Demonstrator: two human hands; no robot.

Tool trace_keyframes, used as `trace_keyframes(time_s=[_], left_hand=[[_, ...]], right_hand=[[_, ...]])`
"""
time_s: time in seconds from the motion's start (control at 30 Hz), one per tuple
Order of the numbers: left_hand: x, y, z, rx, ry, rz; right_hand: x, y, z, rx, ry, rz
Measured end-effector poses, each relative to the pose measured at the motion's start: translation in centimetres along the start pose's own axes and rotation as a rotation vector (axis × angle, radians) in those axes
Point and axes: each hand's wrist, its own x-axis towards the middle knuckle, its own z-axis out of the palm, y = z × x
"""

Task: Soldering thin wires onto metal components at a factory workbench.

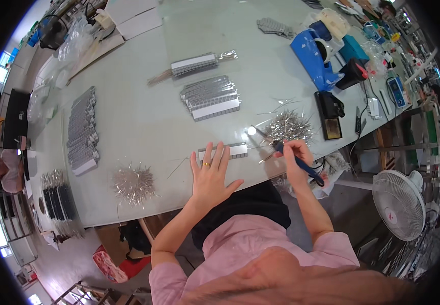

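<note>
My left hand (211, 173) lies flat with its fingers spread over a narrow grey-and-white segmented strip (238, 150) near the table's front edge, hiding part of it. Thin wires stick out from the strip's left end. To the right, my right hand (296, 155) is closed around the dark blue handle of a soldering iron (310, 171). The iron's tip points up and left, beyond the strip's right end; whether it touches anything I cannot tell. A heap of thin silvery wire pieces (287, 126) lies just past my right hand. Another silvery heap (133, 184) sits left of my left hand.
Stacked strips (210, 99) and a wired bundle (194, 65) lie farther back. A long row of strips (81, 131) is at the left. At the right stand an iron holder (330, 119) and a blue tape dispenser (311, 58). A white fan (399, 204) stands beside the table.
</note>
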Motion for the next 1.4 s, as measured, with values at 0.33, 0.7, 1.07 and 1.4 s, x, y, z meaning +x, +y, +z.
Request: trace_keyframes(time_s=[0.33, 0.7, 1.07, 1.4], left_hand=[[-2.3, -0.6, -0.3, -0.064, -0.012, 0.012], [-5.5, -0.8, 1.8, 0.078, 0.278, 0.39], [10.3, -7.2, -6.8, -0.298, 0.36, 0.137], [23.9, -16.6, -3.2, 0.306, 0.553, 0.24]], right_hand=[[0.1, 0.8, -1.0, -0.072, 0.013, 0.002], [0.4, 2.2, -1.2, 0.027, 0.093, 0.094], [0.8, 2.9, -1.4, 0.094, 0.211, -0.035], [0.3, 4.4, -1.5, 0.014, 0.17, -0.051]])
